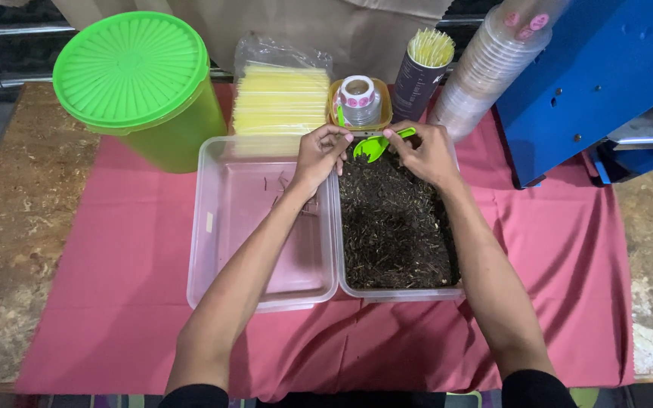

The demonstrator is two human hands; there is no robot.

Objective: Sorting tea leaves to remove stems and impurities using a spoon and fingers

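right hand point(426, 153): my fingers pinch the handle of the green scoop point(378, 144), at the far edge of the tea tub point(397, 227)
left hand point(319, 153): fingertips curled in a pinch just left of the scoop; cannot tell if anything is in them
scoop: blade points left and down, over the far end of the tea tub, between my 2 hands
tea tub: clear, filled with dark loose leaf, sits mid cloth; my landmark
empty tub point(258, 227): clear, touching the tea tub's left side, only a few dark bits inside
sticker roll point(358, 98): in a small amber cup just behind the tea tub
bag stack point(280, 98): yellow-edged clear bags in plastic wrap, behind the empty tub, far-left of the tea tub
green bucket point(141, 83): lid on, well left of the tea tub
stick cup point(423, 72): dark cup of pale sticks, behind the tea tub, right of the roll
cup stack point(485, 68): clear cups lying tilted, far-right of the tea tub
cloth point(115, 264): pink, under both tubs
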